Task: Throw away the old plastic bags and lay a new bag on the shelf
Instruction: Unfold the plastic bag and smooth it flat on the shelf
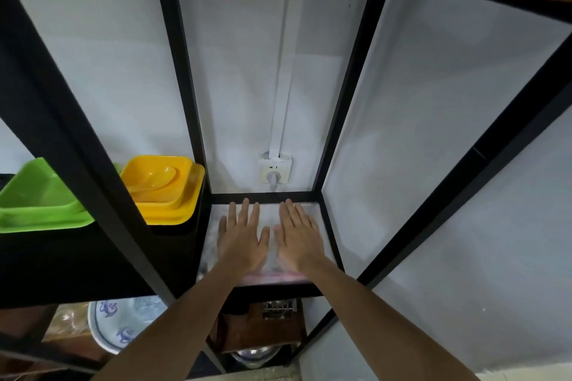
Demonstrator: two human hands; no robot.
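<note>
A clear plastic bag (pixel 268 215) with a pink strip along its near edge lies flat on the shelf (pixel 272 288) inside a black metal frame. My left hand (pixel 243 237) rests palm down on the bag's left half, fingers spread. My right hand (pixel 297 235) lies palm down beside it on the right half, fingers together and pointing at the wall. Neither hand grips anything. The bag covers nearly the whole shelf surface.
Black frame posts (pixel 182 71) stand on both sides of the shelf. A yellow tray (pixel 164 189) and a green tray (pixel 40 198) sit on the left shelf. A wall socket (pixel 275 168) is behind. Below are a blue-patterned bowl (pixel 123 322) and a metal bowl (pixel 255 356).
</note>
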